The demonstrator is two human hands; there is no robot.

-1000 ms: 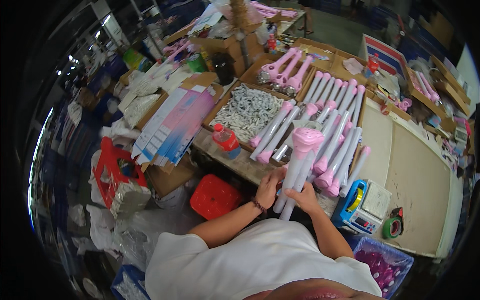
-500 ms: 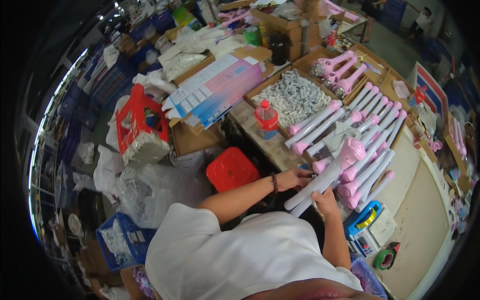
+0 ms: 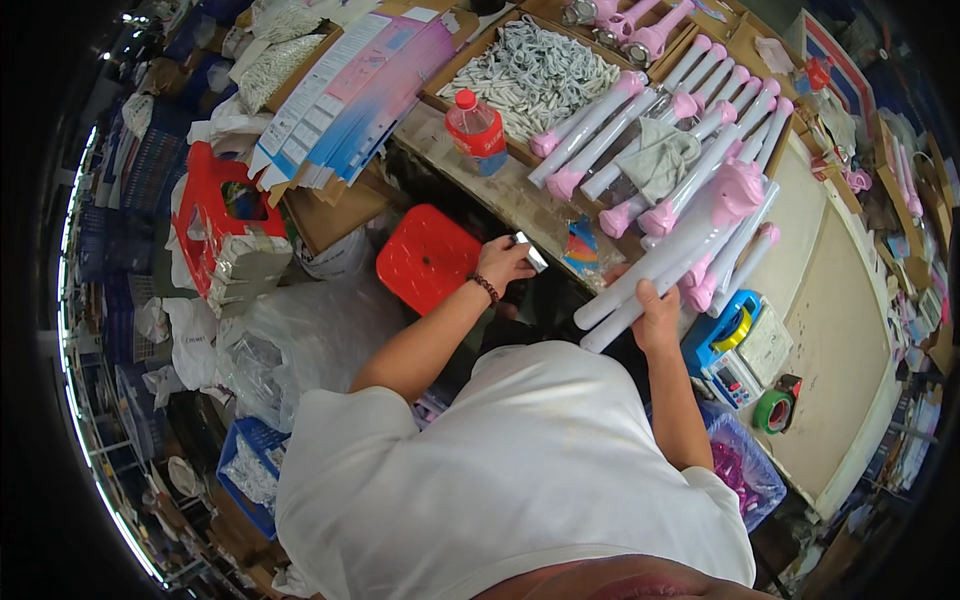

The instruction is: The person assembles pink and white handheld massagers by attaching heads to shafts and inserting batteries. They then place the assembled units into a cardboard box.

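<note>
My left hand [image 3: 505,262] is over the gap between the red stool and the table edge. Its fingers are closed on a small shiny silvery piece [image 3: 533,256], too small to name. In my right hand [image 3: 655,312] are two long white tubes [image 3: 632,292], gripped near their lower ends and held at a slant; a large pink end piece [image 3: 737,192] tops at least one. Beneath them lies a pile of similar pink-ended white tubes [image 3: 613,120], with a grey cloth [image 3: 657,158] on top. A small clear packet [image 3: 582,247] lies near the table edge.
A red-capped bottle [image 3: 475,133] stands by a box of grey-white small parts [image 3: 530,80]. Right of my right hand are a blue scale [image 3: 735,345] and green tape [image 3: 773,410]. A red stool [image 3: 428,260] and a clear plastic bag [image 3: 310,345] are at left.
My left hand has moved left, away from the tubes, and the silvery piece now shows in it. My right hand still grips the tubes. The whole view has shifted.
</note>
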